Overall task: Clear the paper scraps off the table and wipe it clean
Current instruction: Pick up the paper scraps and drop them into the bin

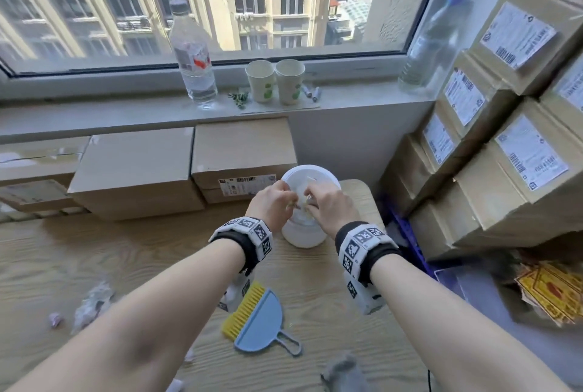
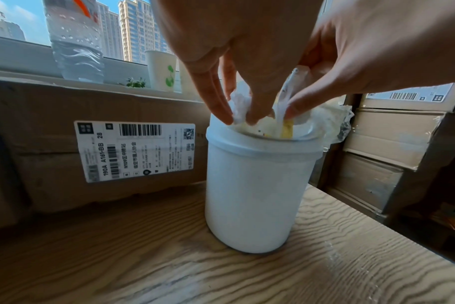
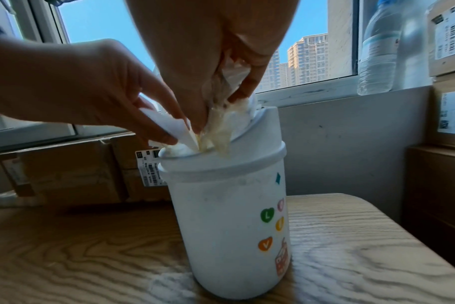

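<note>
Scraps: your left hand [image 2: 221, 61] and right hand [image 3: 208, 57] each pinch crumpled paper scraps [image 3: 221, 123] at the mouth of the white bin [image 1: 304, 234] | Handling: featherlight, soft, springy; pinch the bunched tops, push deep | Views: only the head view shows more scraps [image 1: 91, 303] on the table [image 1: 47, 265]; the wrists show the pinches

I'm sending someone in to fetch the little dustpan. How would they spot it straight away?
Start at the wooden table under the window. The white bin stands at its far end; nearer than that, between the person's forearms, lies the dustpan. It is a pale blue half-round with a grey loop handle, and a yellow comb-like brush rests against it.
</note>
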`<state>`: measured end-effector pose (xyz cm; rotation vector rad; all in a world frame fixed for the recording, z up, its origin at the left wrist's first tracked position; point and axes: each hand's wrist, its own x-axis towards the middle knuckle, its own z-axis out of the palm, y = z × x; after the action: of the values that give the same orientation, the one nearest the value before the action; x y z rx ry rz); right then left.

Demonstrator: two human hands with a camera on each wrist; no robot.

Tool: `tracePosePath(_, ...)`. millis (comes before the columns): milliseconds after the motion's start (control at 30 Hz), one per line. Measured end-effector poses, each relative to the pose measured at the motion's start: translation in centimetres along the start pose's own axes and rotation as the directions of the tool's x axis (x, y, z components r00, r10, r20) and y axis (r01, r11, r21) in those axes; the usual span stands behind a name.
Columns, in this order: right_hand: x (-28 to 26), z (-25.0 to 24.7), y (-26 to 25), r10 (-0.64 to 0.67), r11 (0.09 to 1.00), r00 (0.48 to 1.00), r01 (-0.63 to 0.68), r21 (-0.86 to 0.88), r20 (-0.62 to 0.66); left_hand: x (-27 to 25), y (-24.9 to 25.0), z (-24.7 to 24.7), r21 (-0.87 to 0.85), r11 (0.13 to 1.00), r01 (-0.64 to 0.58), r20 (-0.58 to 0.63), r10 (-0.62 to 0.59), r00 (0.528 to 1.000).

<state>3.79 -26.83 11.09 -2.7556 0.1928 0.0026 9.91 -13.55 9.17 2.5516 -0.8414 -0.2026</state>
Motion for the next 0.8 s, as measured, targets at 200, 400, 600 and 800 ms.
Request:
tracePosePath(200,-0.2,1.2,-0.1,-0.095,0.995,0.995,0.095,0.012,-0.015,-0.2,-0.1,0.8,-0.012,1.000,-0.016,0.001,0.016,1.000)
tracePosePath(400,-0.9,1.4,-0.6,-0.102,0.992,0.995,0.103,0.079,-0.013,-1.0,0.3,0.5,-0.059,0.993,0.103,0.022,-0.102,0.995)
tracePosePath(600,-1.3,1.5,-0.5,0.031,0.993,0.999,-0.035,0.115,0.040,-1.4,0.2,0.6,-0.038,0.997,0.067,0.014,-0.066,0.998)
tracePosePath(800,-1.2,1.9,0.0,-0.009,1.000,1.000,0.009,-0.016,0.014,-1.7,0.4,0.5,-0.077,0.997,0.008,-0.061,-0.013,0.998)
